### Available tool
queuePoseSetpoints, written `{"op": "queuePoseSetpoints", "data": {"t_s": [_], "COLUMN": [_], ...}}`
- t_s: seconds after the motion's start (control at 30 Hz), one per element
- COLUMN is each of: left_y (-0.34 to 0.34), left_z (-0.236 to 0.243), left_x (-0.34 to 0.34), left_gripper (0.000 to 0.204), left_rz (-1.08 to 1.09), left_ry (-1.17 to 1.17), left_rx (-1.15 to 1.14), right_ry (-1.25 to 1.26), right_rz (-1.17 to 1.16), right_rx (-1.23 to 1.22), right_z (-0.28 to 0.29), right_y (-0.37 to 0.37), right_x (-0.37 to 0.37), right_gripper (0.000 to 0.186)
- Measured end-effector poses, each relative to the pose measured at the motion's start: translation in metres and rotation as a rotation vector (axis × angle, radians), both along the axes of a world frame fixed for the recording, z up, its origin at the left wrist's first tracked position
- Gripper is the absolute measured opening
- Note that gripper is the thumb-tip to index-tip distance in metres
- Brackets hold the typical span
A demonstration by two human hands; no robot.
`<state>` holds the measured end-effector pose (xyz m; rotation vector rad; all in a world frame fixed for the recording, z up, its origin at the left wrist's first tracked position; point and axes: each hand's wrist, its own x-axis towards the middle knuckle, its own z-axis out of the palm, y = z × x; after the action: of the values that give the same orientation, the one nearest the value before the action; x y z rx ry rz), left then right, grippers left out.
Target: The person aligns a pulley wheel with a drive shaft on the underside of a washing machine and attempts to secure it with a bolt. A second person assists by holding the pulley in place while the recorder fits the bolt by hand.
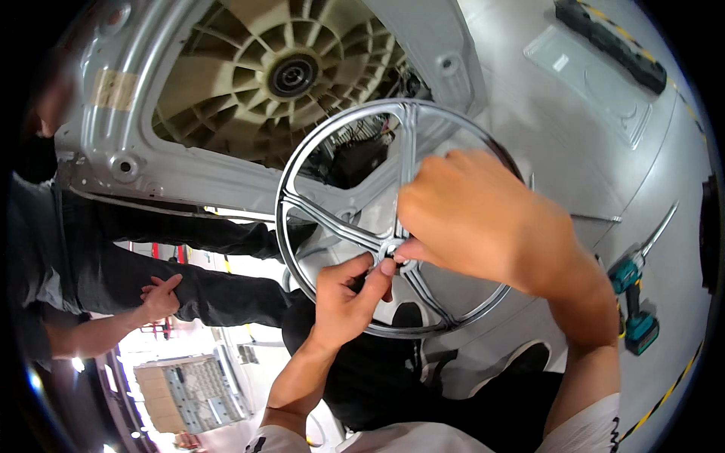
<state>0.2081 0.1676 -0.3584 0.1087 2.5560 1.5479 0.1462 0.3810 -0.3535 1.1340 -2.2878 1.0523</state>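
Smooth metal spoked wheel (332,219); left hand (343,302): grip clamped on hub (387,246); right hand (472,215): cannot tell.

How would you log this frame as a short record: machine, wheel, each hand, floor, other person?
Machine: grey housing; its opening shows a ribbed round part
Wheel: silver, spoked, overlapping the machine in view
Left hand: fingers at the wheel's hub
Right hand: also at the hub; any held part hidden
Floor: green-and-black power tool at right, clear flat panel farther off
Other person: at left, dark trousers
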Motion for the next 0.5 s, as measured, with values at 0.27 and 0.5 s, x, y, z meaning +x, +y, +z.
{"op": "queuePoseSetpoints", "data": {"t_s": [0.27,0.5], "left_y": [0.003,0.006], "left_z": [0.0,-0.009], "left_x": [0.002,-0.002], "left_gripper": [0.032,0.034], "left_rz": [0.124,0.175], "left_ry": [-0.224,-0.253], "left_rx": [0.153,0.186], "right_ry": [0.002,-0.079], "right_rz": [0.004,-0.06], "right_rx": [-0.198,0.057], "right_z": [-0.02,-0.016], "right_y": [0.001,0.005], "right_x": [0.008,0.005], "right_gripper": [0.019,0.014]}}
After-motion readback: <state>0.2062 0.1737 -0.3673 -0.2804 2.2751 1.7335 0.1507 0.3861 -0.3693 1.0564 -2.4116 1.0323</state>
